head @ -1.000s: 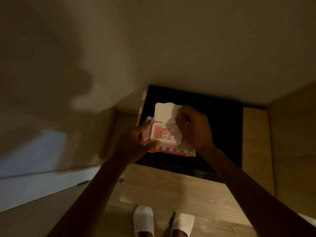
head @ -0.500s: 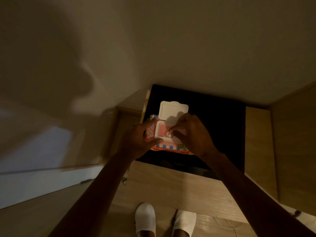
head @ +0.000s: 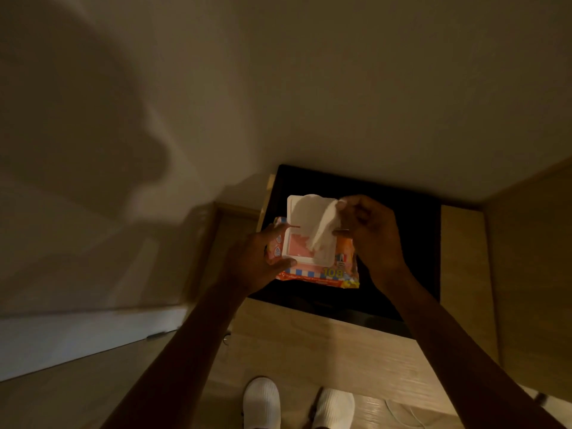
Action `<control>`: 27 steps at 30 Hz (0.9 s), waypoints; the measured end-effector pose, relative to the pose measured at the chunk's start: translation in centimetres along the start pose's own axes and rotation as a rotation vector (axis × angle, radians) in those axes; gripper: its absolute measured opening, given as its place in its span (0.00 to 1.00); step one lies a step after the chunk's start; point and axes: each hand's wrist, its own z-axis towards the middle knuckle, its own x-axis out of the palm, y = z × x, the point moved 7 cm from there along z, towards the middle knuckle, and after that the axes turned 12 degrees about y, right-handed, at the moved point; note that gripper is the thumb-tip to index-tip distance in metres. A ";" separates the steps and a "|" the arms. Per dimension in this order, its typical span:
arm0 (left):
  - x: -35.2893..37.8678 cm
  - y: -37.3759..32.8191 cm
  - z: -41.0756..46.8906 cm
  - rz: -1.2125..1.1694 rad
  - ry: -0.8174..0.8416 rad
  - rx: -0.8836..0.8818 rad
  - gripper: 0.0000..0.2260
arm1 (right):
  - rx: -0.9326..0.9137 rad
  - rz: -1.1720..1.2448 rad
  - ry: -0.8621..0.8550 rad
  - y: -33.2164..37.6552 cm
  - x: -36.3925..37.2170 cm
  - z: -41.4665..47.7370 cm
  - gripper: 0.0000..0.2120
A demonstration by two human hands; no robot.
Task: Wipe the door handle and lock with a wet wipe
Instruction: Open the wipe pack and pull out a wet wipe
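An orange wet wipe pack (head: 334,272) with a white flip lid (head: 301,212) standing open is held over a black surface. My left hand (head: 257,261) grips the pack's left side, thumb on the white frame. My right hand (head: 368,233) pinches a white wet wipe (head: 323,232) that is drawn partway up out of the pack's opening. No door handle or lock is in view.
The black surface (head: 411,243) lies on a light wooden cabinet top (head: 309,339) against a plain wall (head: 309,88). Wooden panels stand at the right (head: 526,274). My feet in white slippers (head: 263,400) are on the floor below, with a thin cable (head: 399,413) beside them.
My right hand went from the open lid down to the pack's opening, pinched a wipe, and has now lifted it partway out. The left hand kept hold of the pack.
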 end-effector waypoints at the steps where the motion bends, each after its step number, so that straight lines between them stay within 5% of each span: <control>1: 0.1 0.0 0.0 -0.004 -0.001 0.003 0.35 | -0.005 0.043 -0.026 0.6 -0.3 -0.1 0.06; 13: 0.0 -0.1 -0.7 0.065 0.004 -0.103 0.30 | -0.016 -0.032 -0.103 4.3 -2.9 -1.6 0.05; 17: -3.5 -6.3 -4.8 -0.113 -0.171 -0.085 0.20 | 0.022 0.000 -0.067 8.4 -1.9 -3.9 0.03; 20: -5.3 -12.3 -9.5 -0.390 -0.137 -0.062 0.19 | 0.065 -0.002 -0.003 13.3 -0.9 -6.8 0.03; 27: -8.6 -22.7 -20.9 -0.574 -0.237 -0.067 0.15 | 0.108 -0.023 0.234 25.2 2.0 -15.0 0.08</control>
